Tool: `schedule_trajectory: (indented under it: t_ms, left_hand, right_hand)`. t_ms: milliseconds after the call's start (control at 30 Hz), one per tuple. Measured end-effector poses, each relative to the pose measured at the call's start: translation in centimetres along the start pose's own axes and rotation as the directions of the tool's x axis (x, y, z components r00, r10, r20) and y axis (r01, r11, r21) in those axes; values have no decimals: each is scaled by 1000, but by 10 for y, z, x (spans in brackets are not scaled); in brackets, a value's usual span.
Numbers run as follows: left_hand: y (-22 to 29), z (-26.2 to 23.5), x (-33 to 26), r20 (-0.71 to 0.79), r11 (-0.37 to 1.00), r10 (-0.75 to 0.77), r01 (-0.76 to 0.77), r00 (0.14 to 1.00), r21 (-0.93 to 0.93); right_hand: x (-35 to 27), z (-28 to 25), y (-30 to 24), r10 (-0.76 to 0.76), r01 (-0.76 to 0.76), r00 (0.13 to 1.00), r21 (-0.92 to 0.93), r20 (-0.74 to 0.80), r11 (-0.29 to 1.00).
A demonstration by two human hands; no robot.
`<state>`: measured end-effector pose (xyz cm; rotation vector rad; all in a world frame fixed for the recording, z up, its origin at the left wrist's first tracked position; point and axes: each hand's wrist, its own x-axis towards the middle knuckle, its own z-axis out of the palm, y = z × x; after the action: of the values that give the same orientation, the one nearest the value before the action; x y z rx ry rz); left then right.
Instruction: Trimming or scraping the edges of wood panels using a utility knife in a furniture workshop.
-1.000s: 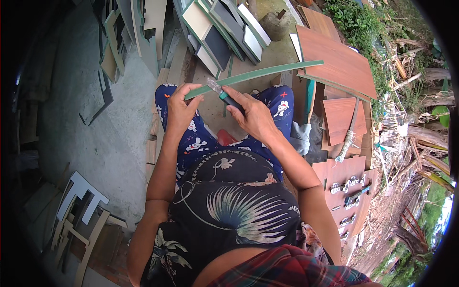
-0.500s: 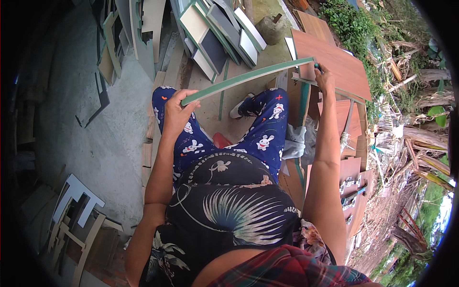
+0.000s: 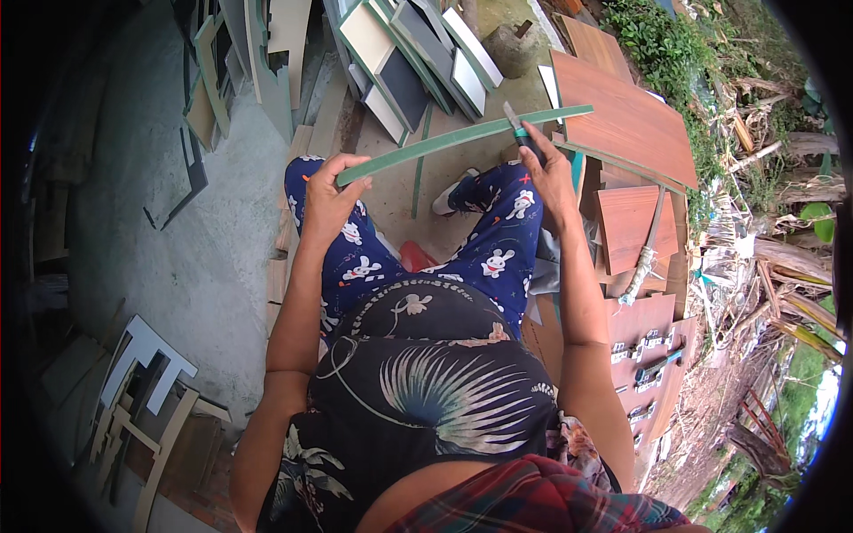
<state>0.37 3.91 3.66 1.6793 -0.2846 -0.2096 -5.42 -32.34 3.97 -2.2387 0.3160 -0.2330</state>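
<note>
Spanning both hands, green strip (image 3: 462,139), left hand (image 3: 327,200) gripping its end, right hand (image 3: 549,173) clutching knife (image 3: 519,127)

the person wore a black sleeveless top (image 3: 435,400) with pale leaf prints, and blue trousers (image 3: 498,240) dotted with white rabbits.

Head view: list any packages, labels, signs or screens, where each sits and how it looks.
None show: no package, label, sign or screen.
Left hand grips one end of a long green strip.
Right hand holds a teal-handled knife at the strip.
Brown panels lie at right.
</note>
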Motion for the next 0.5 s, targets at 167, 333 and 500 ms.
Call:
schedule_trajectory:
  t_ms: [167,333,500]
  left_hand:
    - [-5,4,-2,-17,999,51,-51,999,14]
    - [18,3,-4,-9,991,45,-46,999,-123]
    - [49,17,4,-6,950,217,-212,976,-229]
  right_hand:
    - [23,-44,52,330,-355,915,-74,-231,932]
    - [-20,3,-47,-124,131,986,57,-114,990]
    - [-22,17,-86,-296,258,939,-211,-173,943]
